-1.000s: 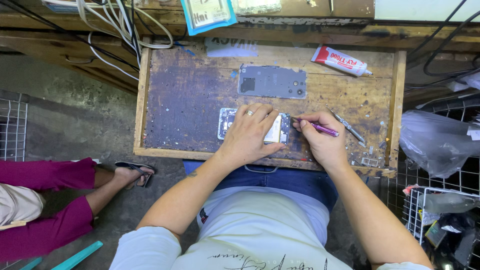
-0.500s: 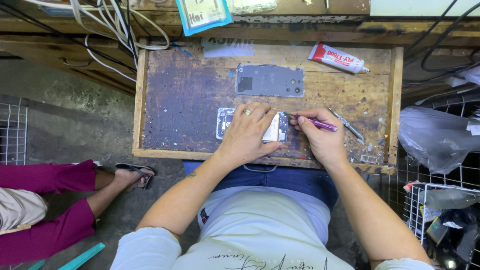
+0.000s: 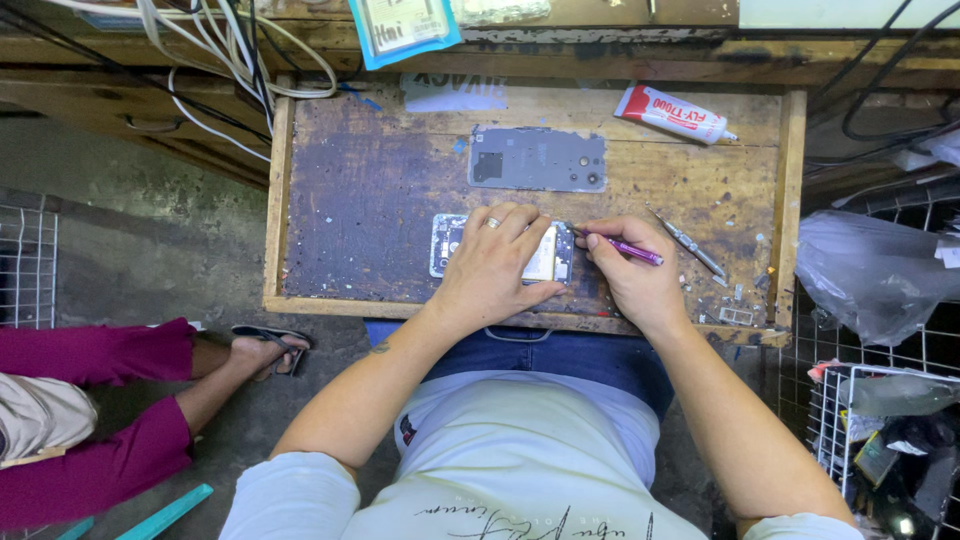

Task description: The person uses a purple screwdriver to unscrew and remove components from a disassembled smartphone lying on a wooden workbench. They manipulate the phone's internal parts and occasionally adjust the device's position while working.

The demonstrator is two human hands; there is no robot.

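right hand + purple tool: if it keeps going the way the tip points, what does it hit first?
Likely the opened phone: the purple tool in the right hand points left, tip at its edge. Beyond lie the left hand's fingers.
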